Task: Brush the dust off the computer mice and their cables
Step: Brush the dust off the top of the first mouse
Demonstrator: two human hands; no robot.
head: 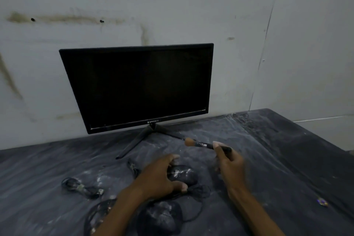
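Two dusty black computer mice lie on the dark table. My left hand point(161, 176) curls over the farther mouse point(183, 175), fingers and thumb around its sides. The nearer mouse point(160, 218) sits just below it, partly hidden by my left forearm. My right hand point(229, 166) holds a small brush point(203, 144) by its black handle. Its tan bristle tip points left and hovers above the table, beyond the farther mouse. Thin black cables point(199, 197) loop between and around the mice.
A black monitor point(138, 86) on a two-legged stand point(134, 143) stands at the back against a stained white wall. A coiled USB cable point(82, 188) lies at the left. The table point(277, 159) is covered with dusty plastic film; its right edge slants away.
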